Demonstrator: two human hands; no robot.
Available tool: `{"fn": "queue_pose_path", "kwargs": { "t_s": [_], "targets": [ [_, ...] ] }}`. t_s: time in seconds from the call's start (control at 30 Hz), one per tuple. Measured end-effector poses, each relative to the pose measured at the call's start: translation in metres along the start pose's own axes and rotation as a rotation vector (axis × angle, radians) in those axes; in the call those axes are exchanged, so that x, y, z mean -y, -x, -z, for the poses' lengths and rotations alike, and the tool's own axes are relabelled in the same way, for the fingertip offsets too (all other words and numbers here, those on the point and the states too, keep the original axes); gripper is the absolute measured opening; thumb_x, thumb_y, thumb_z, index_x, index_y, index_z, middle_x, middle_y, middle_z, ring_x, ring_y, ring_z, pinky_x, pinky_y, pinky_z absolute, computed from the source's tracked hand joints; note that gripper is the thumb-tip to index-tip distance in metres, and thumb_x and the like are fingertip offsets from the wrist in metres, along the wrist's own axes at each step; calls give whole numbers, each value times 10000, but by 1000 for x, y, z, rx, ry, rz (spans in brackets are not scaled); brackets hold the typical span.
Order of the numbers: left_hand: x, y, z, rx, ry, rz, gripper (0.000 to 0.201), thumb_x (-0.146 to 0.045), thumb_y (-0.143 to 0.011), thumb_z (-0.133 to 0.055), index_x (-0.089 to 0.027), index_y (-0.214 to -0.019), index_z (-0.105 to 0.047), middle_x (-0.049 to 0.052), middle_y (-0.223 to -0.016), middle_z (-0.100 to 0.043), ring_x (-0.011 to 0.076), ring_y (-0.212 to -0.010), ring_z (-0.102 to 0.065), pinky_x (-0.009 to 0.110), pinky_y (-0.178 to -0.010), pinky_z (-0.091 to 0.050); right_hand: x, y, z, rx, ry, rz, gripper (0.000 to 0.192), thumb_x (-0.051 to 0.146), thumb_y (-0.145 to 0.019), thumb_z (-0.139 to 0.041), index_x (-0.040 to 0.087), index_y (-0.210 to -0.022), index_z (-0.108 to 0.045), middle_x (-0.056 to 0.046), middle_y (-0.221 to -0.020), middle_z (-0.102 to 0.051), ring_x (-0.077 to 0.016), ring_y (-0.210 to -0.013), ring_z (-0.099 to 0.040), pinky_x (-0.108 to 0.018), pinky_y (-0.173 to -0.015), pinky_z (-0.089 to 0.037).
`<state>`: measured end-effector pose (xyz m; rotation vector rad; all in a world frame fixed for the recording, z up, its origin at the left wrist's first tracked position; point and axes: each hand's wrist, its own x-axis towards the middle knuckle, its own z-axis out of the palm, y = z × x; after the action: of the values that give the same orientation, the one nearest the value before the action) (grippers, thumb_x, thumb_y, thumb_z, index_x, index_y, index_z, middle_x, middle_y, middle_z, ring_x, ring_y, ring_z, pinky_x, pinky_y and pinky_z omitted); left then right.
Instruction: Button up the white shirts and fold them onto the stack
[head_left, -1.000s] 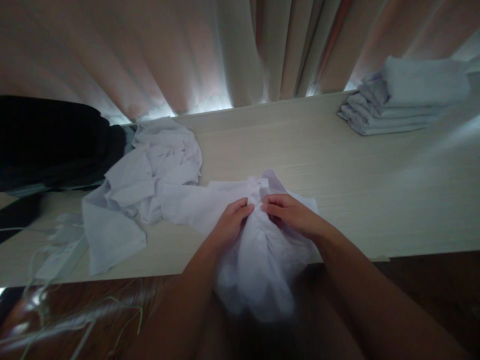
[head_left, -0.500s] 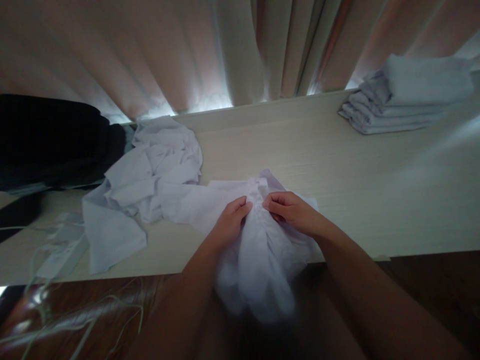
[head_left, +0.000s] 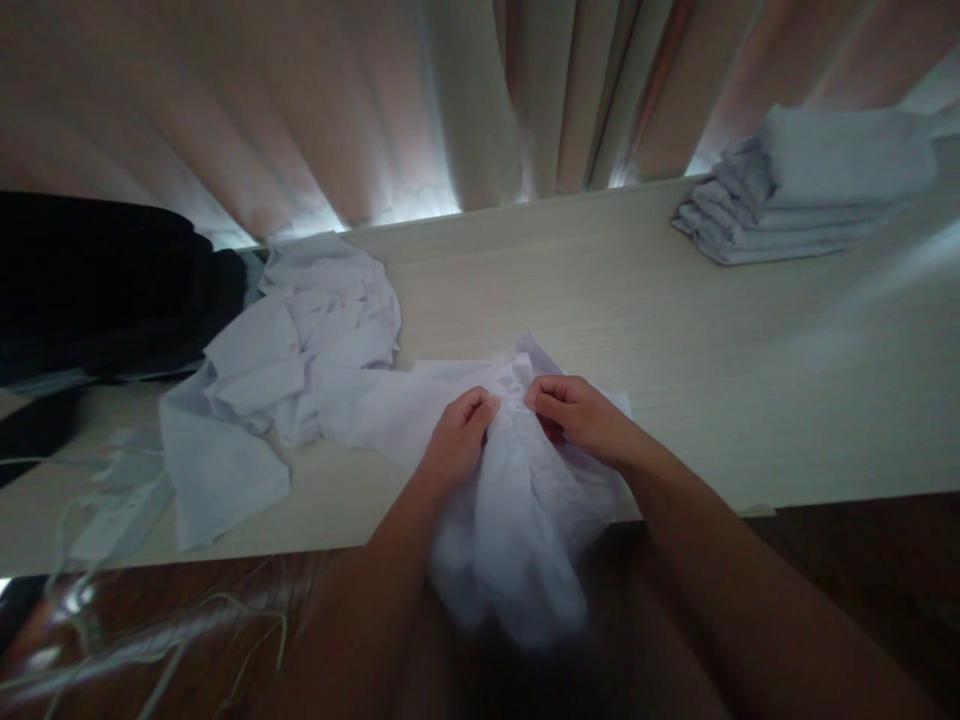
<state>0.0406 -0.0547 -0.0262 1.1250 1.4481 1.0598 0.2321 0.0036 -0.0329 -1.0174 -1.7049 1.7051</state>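
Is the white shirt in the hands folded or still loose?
Loose. The white shirt is bunched, hanging over the table edge, pinched by left hand and right hand.

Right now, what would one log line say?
left hand: pinching white shirt | right hand: pinching same shirt | shirt: draped over table edge

No text, label, brand, number or sign can be read anywhere here. The white garment (head_left: 517, 470) at the near edge of the worktop (head_left: 675, 340) shows plain cloth with no print or tag. The crumpled white cloth (head_left: 300, 350) to the left, the folded stack (head_left: 810, 190) at the far right and the curtain (head_left: 375, 100) behind are likewise unmarked, and the dim, blurred light hides any fine detail.
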Motion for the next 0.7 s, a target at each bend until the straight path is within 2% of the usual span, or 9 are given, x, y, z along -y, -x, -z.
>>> {"fn": "queue_pose_path", "kwargs": {
  "t_s": [0.07, 0.1, 0.2, 0.3, 0.4, 0.53, 0.63, 0.7],
  "targets": [
    [1, 3, 4, -26, -161, -88, 381, -411, -904, -560, -200, -596, -487, -26, -578, -466, 139, -590, -396, 275, -585, -279, -3, -3, 1, -71, -77, -24, 282, 420, -918, -551, 214, -727, -527, 44, -569, -472, -113, -475, -423, -270, -464, -279],
    [1, 6, 5, 4, -244, -119, 425, -439, -909, -549, -199, -570, -465, -28, -555, -439, 134, -566, -376, 281, -571, -258, -4, -5, 1, -104, -106, -33, 286, 437, -915, -554, 217, -734, -522, 45, -571, -471, -113, -466, -424, -270, -452, -273],
    [4, 13, 8, 180, -412, -117, 491, -505, -856, -622, -194, -514, -455, -30, -519, -408, 124, -526, -349, 292, -542, -205, -4, -8, 3, -153, -130, -47, 314, 481, -909, -560, 221, -741, -511, 43, -580, -468, -112, -463, -425, -267, -438, -281],
    [6, 16, 7, 325, -467, -120, 465, -474, -837, -652, -195, -504, -488, -26, -519, -430, 125, -515, -357, 292, -527, -187, -5, -10, 6, -149, -80, -36, 353, 520, -903, -573, 219, -731, -507, 43, -573, -458, -112, -474, -424, -263, -444, -302],
    [6, 15, 8, 371, -435, -124, 390, -394, -853, -623, -196, -528, -539, -15, -555, -482, 135, -539, -378, 282, -530, -215, -7, -10, 11, -145, -41, -36, 373, 536, -902, -574, 220, -721, -494, 39, -568, -460, -115, -477, -426, -265, -450, -316],
    [1, 11, 17, 291, -222, -9, 298, -382, -830, -633, -200, -595, -611, -2, -589, -532, 153, -570, -437, 265, -537, -291, -11, -12, 19, -202, -43, -52, 354, 519, -905, -568, 227, -721, -490, 37, -551, -444, -119, -459, -411, -271, -437, -307],
    [-4, 10, 18, 128, 4, 71, 256, -392, -797, -659, -205, -627, -617, 4, -585, -548, 175, -602, -492, 259, -540, -350, -13, -14, 20, -226, -35, -34, 340, 509, -912, -560, 226, -730, -508, 31, -561, -447, -119, -456, -415, -271, -424, -297],
    [-6, 11, 16, 31, 74, 80, 237, -389, -797, -653, -201, -658, -618, 17, -626, -589, 188, -652, -530, 258, -564, -397, -14, -16, 19, -242, -30, -24, 342, 509, -913, -558, 224, -729, -510, 29, -568, -451, -114, -449, -409, -267, -414, -294]
  ]
}}
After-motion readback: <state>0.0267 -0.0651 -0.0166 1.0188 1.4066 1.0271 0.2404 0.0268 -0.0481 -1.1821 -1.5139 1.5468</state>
